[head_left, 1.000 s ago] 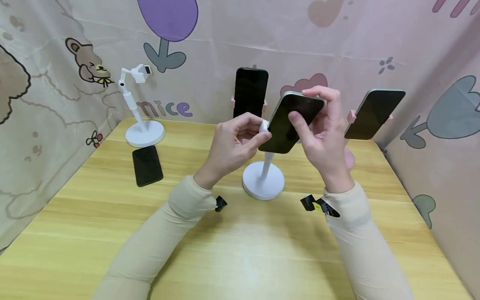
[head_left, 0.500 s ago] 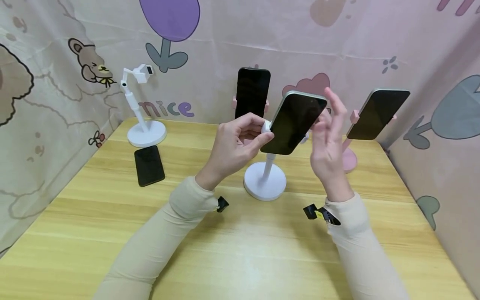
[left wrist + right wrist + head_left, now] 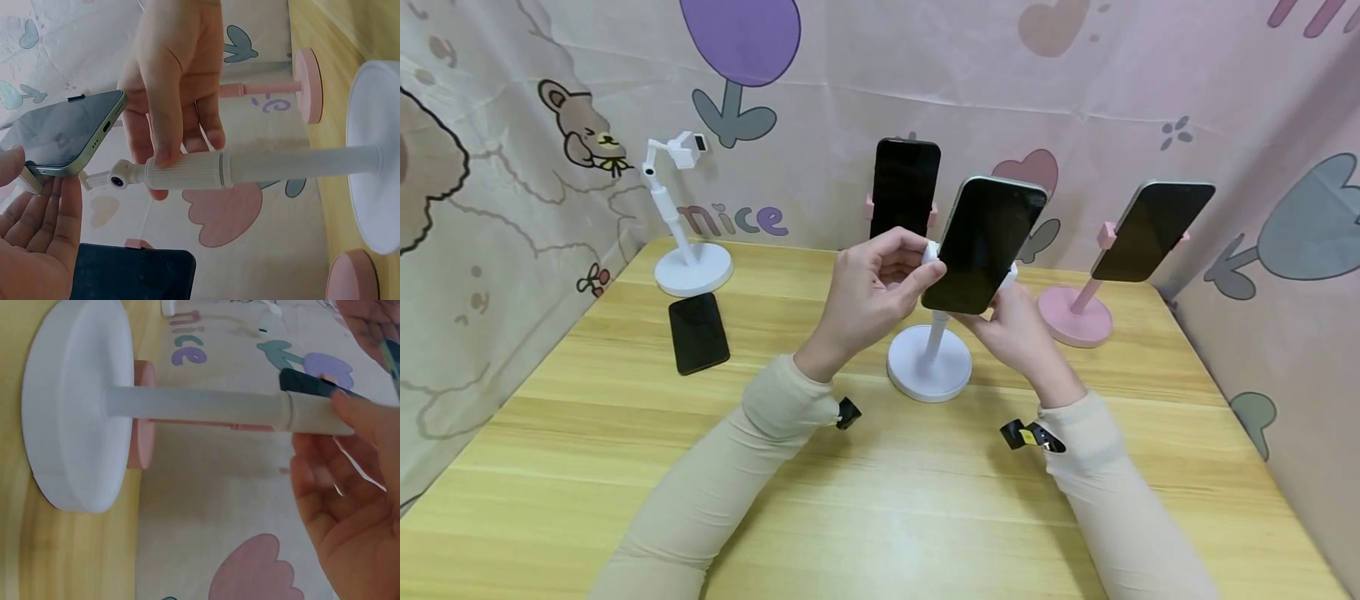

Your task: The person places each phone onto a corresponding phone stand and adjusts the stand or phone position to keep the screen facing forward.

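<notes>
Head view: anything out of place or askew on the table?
One black phone lies flat on the table beside an empty white stand, while three others sit in stands. The clamped middle phone is tilted.

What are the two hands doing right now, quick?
Left hand: pinches the white clamp at the side of the phone.
Right hand: fingers curled on the white stand's pole, under the phone.

Right hand point(image 3: 1011, 329) off phone point(image 3: 985, 243): a second ago gripped its top edge, half a second ago hovered open beside it, now down behind phone, fingers on white stand's pole point(image 3: 206, 169). Phone now tilted more upright. Pink stand point(image 3: 1075, 315) at right, earlier hidden by hand, now shows.
</notes>
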